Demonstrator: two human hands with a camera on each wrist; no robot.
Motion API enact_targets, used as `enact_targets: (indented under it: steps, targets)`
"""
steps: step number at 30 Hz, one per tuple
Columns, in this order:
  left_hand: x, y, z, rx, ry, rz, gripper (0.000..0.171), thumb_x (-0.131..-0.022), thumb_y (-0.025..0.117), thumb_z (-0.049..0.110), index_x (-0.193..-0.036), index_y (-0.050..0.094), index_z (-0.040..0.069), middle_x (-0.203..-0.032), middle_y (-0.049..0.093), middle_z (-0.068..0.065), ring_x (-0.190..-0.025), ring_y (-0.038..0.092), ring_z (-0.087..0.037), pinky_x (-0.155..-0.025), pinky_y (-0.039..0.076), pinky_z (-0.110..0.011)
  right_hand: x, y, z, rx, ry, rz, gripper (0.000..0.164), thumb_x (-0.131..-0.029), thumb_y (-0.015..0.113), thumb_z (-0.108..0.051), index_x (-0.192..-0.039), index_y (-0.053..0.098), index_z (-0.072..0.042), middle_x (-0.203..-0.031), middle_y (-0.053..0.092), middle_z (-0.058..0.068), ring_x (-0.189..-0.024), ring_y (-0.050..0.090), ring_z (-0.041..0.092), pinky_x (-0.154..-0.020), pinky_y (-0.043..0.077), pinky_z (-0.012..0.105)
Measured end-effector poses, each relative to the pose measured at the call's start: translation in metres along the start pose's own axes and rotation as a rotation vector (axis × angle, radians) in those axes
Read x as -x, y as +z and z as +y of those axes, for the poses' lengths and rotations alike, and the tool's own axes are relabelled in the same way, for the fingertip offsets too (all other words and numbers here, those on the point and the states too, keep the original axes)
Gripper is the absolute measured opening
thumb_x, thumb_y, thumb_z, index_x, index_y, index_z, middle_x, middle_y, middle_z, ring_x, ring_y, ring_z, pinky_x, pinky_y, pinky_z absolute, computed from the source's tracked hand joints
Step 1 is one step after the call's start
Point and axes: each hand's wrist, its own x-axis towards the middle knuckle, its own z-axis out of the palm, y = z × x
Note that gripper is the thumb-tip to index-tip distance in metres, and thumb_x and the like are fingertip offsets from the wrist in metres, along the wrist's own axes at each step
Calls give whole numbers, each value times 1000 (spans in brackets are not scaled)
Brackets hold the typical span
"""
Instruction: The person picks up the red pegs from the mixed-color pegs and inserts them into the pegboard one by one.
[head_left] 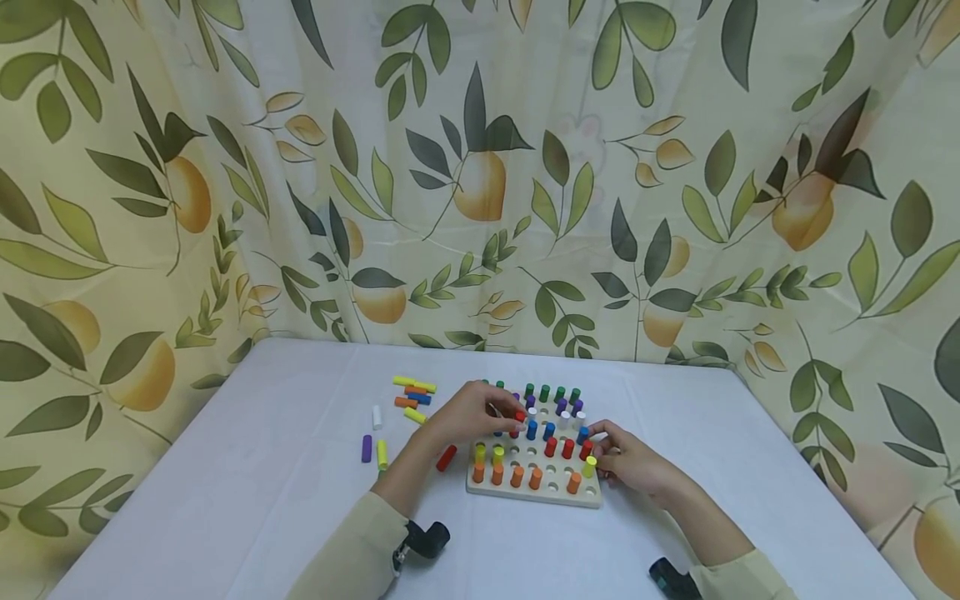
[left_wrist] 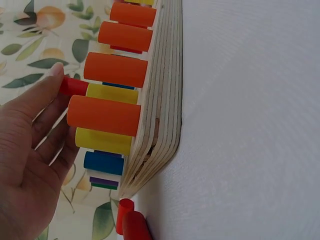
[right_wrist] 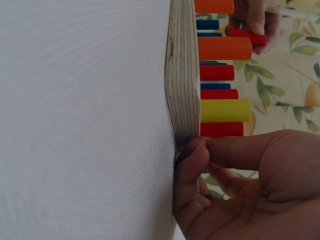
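Observation:
My left hand (head_left: 467, 410) pinches a red peg (right_wrist: 247, 36) between thumb and fingers over the left half of a wooden pegboard (head_left: 525, 492). In the left wrist view that red peg (left_wrist: 74, 86) shows beyond the orange pegs (left_wrist: 116, 70). At the board's right side, the thumb and fingers of my right hand (head_left: 628, 457) grip its edge, close beside a yellow peg (right_wrist: 225, 110) and a red peg (right_wrist: 222, 129). Rows of green, purple, white, blue, red, yellow and orange pegs stand upright in the board, with some bare holes among them. My left hand hides part of the back left rows.
Loose pegs lie on the white tabletop (head_left: 300, 483) left of the board: several yellow, orange and blue ones at the back, a white peg (head_left: 377, 417), a purple peg (head_left: 367, 448) and a red peg (head_left: 446, 457). A leaf-and-fruit patterned curtain (head_left: 480, 275) hangs behind.

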Motion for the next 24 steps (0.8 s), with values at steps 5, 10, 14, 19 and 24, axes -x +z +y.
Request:
enact_targets:
  steps: [5, 10, 14, 19, 24]
  targets:
    - [-2, 2, 0, -13, 9, -14, 18, -93, 81, 18, -110, 81, 15, -96, 70, 14, -83, 62, -11, -76, 54, -25, 1, 0, 0, -2, 2, -5, 40, -98, 55, 7, -136, 47, -4, -104, 49, 14, -84, 53, 27, -69, 49, 31]
    - [-4, 4, 1, -28, 42, -21, 18, -93, 81, 20, -111, 80, 17, -99, 70, 15, -85, 62, -10, -77, 54, -25, 0, -1, 1, -1, -12, -7, 40, -98, 54, 8, -135, 47, -3, -103, 48, 14, -84, 53, 27, -68, 49, 31]
    - [-6, 5, -1, -20, 69, -31, 20, -93, 81, 21, -112, 80, 15, -98, 71, 14, -85, 60, -10, -73, 53, -25, -1, -1, 2, 3, -22, -10, 41, -97, 53, 8, -136, 46, -2, -103, 48, 13, -84, 53, 26, -67, 48, 31]
    - [-9, 7, 1, -16, 75, -34, 19, -93, 81, 20, -112, 80, 15, -99, 71, 16, -86, 61, -9, -74, 52, -25, -1, -1, 2, 5, -25, -11, 41, -97, 53, 8, -137, 46, -2, -103, 48, 13, -84, 53, 26, -68, 48, 32]
    - [-10, 10, 4, -5, 61, -41, 20, -93, 81, 18, -112, 80, 13, -98, 71, 15, -88, 62, -9, -78, 53, -25, -1, -1, 2, 2, -24, -14, 40, -98, 53, 7, -137, 46, -2, -103, 48, 13, -84, 53, 26, -68, 48, 31]
